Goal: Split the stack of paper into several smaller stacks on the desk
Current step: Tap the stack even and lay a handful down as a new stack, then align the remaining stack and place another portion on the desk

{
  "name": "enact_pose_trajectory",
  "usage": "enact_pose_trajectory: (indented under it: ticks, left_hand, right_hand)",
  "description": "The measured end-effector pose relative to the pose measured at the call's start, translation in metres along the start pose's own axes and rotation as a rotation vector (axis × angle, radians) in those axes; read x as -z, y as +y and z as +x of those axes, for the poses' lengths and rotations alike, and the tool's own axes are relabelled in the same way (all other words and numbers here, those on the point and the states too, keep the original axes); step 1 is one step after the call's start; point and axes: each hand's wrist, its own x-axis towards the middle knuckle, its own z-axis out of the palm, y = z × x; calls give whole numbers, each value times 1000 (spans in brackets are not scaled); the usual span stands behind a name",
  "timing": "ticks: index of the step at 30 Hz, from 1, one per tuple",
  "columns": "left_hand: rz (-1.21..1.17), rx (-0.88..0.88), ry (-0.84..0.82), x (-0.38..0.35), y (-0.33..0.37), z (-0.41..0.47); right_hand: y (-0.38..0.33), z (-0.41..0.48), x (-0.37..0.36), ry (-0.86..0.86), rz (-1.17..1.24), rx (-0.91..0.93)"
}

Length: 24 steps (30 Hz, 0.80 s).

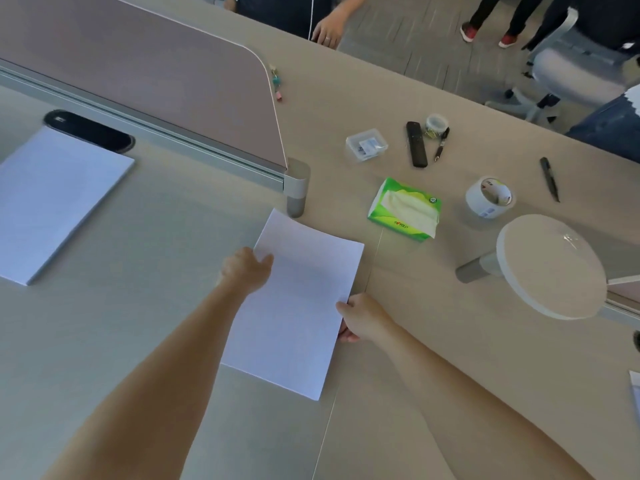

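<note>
A thick stack of white paper [59,202] lies on the desk at the far left. A thinner batch of white sheets [298,306] sits in the middle of the desk, held on both sides. My left hand [247,268] grips its left edge near the far corner, thumb on top. My right hand [360,317] pinches its right edge, thumb on top and fingers underneath. I cannot tell whether the batch rests flat or is slightly lifted.
A desk divider [156,88] runs from the far left to a post [297,188]. A green tissue pack [405,209], tape roll [488,197], remote [415,143], pens, clip box [367,144] and round lamp head [550,265] lie to the right. Another person's hand [327,31] rests at the far edge.
</note>
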Motion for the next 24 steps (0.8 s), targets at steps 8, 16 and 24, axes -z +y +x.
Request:
enact_pose_trajectory:
  ticks: [8, 16, 24]
  left_hand:
    - [41, 12, 80, 10, -9, -37]
    - [-99, -92, 30, -11, 13, -150]
    - [-112, -150, 22, -63, 71, -303]
  right_hand:
    - [7, -16, 22, 116, -53, 49]
    - [43, -102, 54, 161, 30, 205]
    - [166, -213, 127, 182, 194, 364]
